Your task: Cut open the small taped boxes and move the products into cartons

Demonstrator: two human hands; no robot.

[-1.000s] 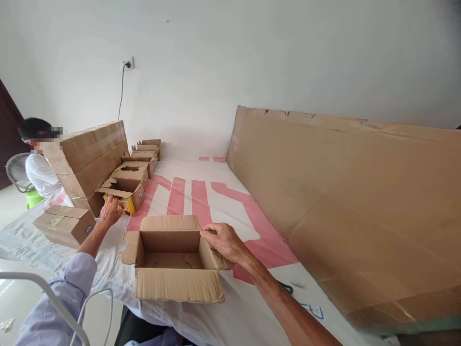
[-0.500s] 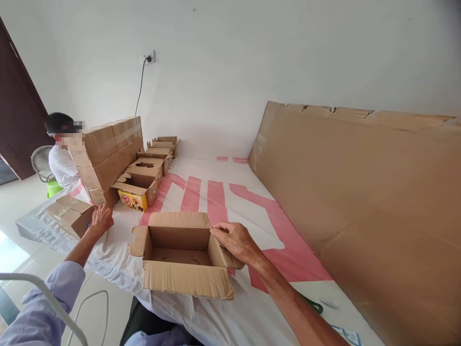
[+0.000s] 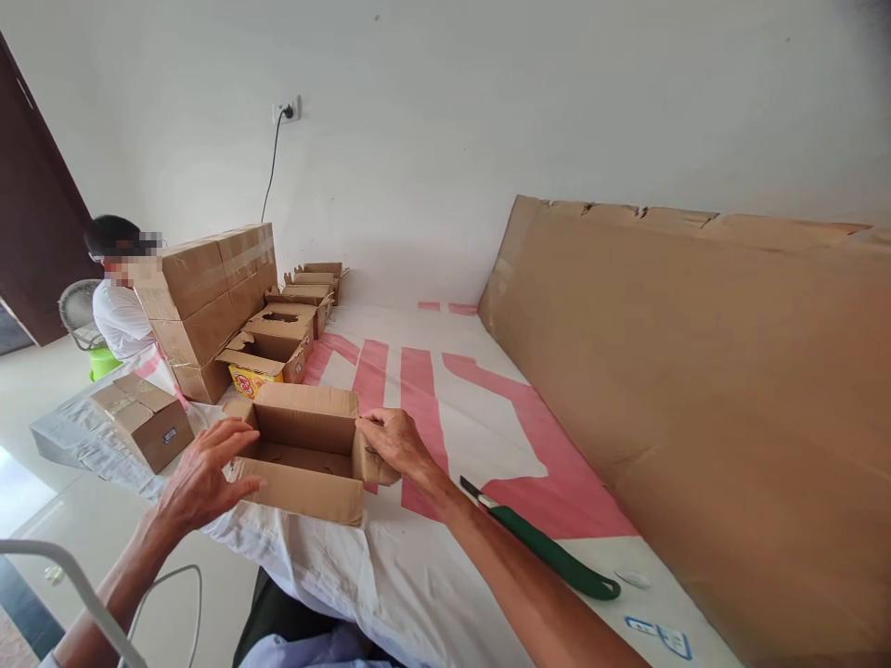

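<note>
The left hand has come across from the far boxes to the open carton at the sheet's near left edge, fingers spread on its flap. The right hand pinches the right wall. Empty cardboard: probably light, bendy; grip the walls.

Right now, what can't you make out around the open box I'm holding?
- Head view: most of the open box's floor, hidden by its near wall.
- Print on the yellow pack: too small.
- Left hand palm side, turned away.
- Green-handled cutter: part behind the right arm; right hand grips the box's side.
</note>
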